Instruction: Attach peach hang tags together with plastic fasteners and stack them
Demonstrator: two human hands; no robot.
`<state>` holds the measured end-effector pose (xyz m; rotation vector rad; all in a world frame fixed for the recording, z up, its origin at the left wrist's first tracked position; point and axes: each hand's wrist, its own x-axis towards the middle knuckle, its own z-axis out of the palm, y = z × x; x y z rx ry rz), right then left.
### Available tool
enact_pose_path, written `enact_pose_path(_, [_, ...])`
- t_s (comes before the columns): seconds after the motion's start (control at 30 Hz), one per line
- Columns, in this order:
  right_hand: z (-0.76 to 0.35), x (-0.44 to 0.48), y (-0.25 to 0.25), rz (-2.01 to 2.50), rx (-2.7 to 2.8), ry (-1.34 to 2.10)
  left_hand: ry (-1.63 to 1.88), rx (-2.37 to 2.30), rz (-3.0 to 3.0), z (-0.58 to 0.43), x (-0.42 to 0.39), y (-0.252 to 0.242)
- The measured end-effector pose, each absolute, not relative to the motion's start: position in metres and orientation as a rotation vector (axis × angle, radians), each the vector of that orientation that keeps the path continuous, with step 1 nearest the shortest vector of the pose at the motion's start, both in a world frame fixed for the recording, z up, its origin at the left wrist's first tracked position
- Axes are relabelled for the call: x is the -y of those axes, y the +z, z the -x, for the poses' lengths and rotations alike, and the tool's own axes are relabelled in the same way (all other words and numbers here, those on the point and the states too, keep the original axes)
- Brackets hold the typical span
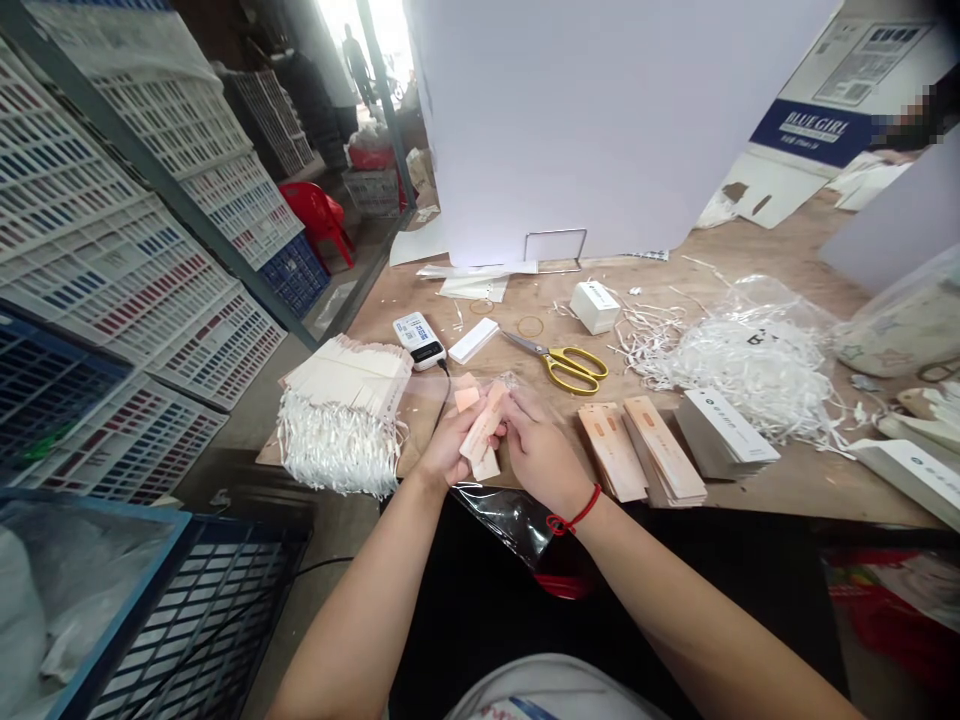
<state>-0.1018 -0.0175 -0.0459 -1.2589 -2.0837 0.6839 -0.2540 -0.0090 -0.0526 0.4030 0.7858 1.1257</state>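
On my feed, the peach card tags [480, 425] are pinched over the front edge of the wooden table [810, 490]. The fingers of my left hand [452, 450] and right hand [541, 462] are together, clamped on them. Just beyond lie yellow-handled scissors [559, 358], with stacked tags [645, 450] to the right.

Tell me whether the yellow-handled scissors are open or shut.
Shut: the yellow-handled scissors lie on the bench with both blades closed into a single point.
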Motion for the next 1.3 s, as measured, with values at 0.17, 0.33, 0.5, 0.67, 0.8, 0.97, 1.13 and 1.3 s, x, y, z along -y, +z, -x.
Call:
enact_pose_path(0.17, [0.1016, 0.0166, -0.0395, 1.265, 2.064, 0.652, 1.134, -0.798, -0.397, 0.2542, 0.0089, -0.0515])
enact_pose_path(0.33, [0.1014, 0.0119, -0.0364, 1.259, 2.033, 0.698, 1.123, -0.752, -0.416, 0.2554, 0.0086, -0.0528])
enact_pose_path(0.5, [0.1023, 0.0082, -0.0421, 1.218, 1.985, 0.743, 1.102, -0.747, -0.439, 0.2573, 0.0086, -0.0559])
enact_pose_path(0.67, [0.1044, 0.0081, -0.0388, 1.287, 1.981, 0.749, 1.092, -0.779, -0.429, 0.2567, 0.0092, -0.0557])
enact_pose_path(0.8, [0.1056, 0.0106, -0.0362, 1.261, 2.034, 0.745, 1.118, -0.745, -0.398, 0.2556, 0.0095, -0.0531])
enact_pose_path(0.97, [0.1066, 0.0137, -0.0383, 1.254, 2.088, 0.692, 1.138, -0.76, -0.387, 0.2553, 0.0095, -0.0528])
enact_pose_path(1.13, [0.1061, 0.0113, -0.0374, 1.217, 2.055, 0.719, 1.105, -0.803, -0.39, 0.2563, 0.0098, -0.0538])
enact_pose_path(1.3, [0.103, 0.0085, -0.0359, 1.235, 2.018, 0.755, 1.112, -0.768, -0.385, 0.2561, 0.0093, -0.0549])
